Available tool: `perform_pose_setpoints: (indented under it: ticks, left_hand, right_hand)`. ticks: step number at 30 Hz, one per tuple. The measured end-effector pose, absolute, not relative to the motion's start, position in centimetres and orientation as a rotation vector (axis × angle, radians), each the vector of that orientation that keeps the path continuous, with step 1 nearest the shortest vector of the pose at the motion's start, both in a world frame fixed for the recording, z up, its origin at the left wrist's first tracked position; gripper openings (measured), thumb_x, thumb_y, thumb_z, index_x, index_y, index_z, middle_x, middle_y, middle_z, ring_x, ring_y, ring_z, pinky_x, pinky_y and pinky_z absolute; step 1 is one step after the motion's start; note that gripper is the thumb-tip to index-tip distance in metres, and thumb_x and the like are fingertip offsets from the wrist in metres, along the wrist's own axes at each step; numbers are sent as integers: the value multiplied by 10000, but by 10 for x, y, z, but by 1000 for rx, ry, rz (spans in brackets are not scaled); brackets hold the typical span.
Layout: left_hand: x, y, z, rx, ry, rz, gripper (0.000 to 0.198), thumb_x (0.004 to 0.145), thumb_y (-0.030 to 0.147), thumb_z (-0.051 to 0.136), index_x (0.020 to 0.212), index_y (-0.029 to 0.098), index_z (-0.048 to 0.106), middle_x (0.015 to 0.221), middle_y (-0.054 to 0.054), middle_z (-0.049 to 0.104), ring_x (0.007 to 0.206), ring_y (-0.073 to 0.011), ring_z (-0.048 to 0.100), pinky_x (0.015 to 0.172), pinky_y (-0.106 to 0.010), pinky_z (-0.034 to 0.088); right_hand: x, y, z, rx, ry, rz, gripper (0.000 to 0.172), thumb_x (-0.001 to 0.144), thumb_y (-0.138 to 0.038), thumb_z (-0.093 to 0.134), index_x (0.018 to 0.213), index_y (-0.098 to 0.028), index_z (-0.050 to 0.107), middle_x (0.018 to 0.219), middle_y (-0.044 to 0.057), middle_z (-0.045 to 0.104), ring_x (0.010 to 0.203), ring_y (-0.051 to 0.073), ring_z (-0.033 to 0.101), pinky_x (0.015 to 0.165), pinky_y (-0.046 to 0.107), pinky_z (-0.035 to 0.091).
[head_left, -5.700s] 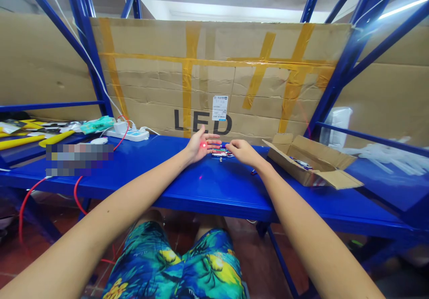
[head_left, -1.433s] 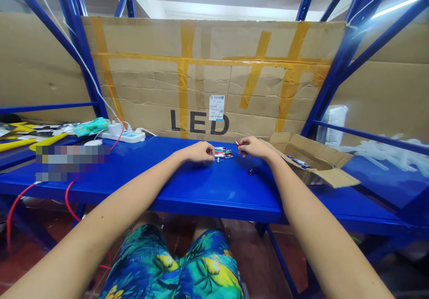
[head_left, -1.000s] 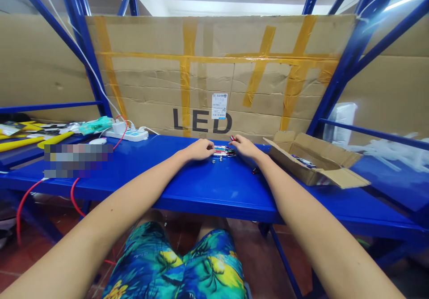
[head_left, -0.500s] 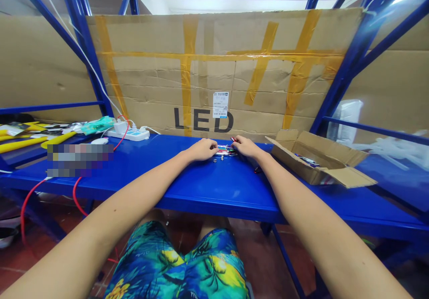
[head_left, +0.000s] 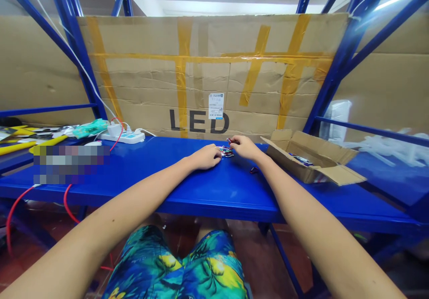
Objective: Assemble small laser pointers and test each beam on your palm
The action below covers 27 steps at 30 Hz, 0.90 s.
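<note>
On the blue table (head_left: 214, 187), a small pile of thin, shiny, multicoloured pieces (head_left: 227, 152) lies between my two hands. My left hand (head_left: 207, 157) rests at the pile's left side with its fingers curled; whatever they may hold is hidden. A small red piece (head_left: 229, 141) is pinched between the fingertips of my right hand (head_left: 244, 147), at the pile's right side. Another small dark red piece (head_left: 254, 170) lies on the table beneath my right wrist. To the right, an open cardboard box (head_left: 310, 158) contains several similar slim pieces (head_left: 301, 159).
A white power strip (head_left: 125, 136) with plugs and cables stands at the back left. Yellow-handled items (head_left: 48, 145) and a teal packet (head_left: 90, 128) are farther left. A large cardboard panel (head_left: 147, 84) stands behind the table, between blue metal posts.
My left hand has moved nearer the front edge and covers the spot where small silvery bits lay. My right hand still holds the red piece. The whole view has shifted slightly.
</note>
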<state>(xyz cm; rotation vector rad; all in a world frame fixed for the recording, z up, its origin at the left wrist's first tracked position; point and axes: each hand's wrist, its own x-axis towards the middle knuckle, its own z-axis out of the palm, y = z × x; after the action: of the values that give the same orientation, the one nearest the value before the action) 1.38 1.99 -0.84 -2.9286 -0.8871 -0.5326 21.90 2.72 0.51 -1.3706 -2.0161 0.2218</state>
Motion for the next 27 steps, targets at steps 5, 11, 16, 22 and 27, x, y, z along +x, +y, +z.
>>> perform_pose_setpoints:
  ticks: [5,11,16,22,27]
  left_hand:
    - [14,12,-4,-2949,-948,-455,232,836,121,497,846,166,724,942,-97,710,910,-241,602,818,-333,432]
    - [13,8,-3,-3045,-985,-539,315,788,21,480,924,166,725,966,-78,716,895,-209,635,801,-296,452]
    - [13,12,-7,-2951,-1025,-484,264,802,57,496,887,151,727,944,-110,710,879,-238,631,778,-311,450]
    - [13,16,-8,-2972,-1154,-497,165,823,112,532,806,154,691,842,-86,713,800,-220,636,723,-291,432]
    - [8,12,-3,-2951,-1161,-598,65,809,152,574,822,166,636,837,-56,696,765,-191,615,676,-269,405]
  right_hand:
    - [217,24,6,-1352,-2035,260,104,762,-168,501,710,-174,591,711,26,623,695,162,527,627,264,366]
    - [218,24,6,-1213,-1873,512,166,753,-114,483,894,-192,522,744,26,674,708,156,603,666,262,452]
    - [214,25,5,-1173,-1804,771,207,717,-76,466,883,-199,486,707,14,629,632,154,594,606,278,485]
    - [208,17,7,-1239,-1873,826,165,665,-74,435,756,-204,482,549,-30,485,496,133,458,488,257,383]
    - [212,15,5,-1195,-2054,811,67,746,-177,515,805,-195,542,566,-39,504,527,132,474,523,249,385]
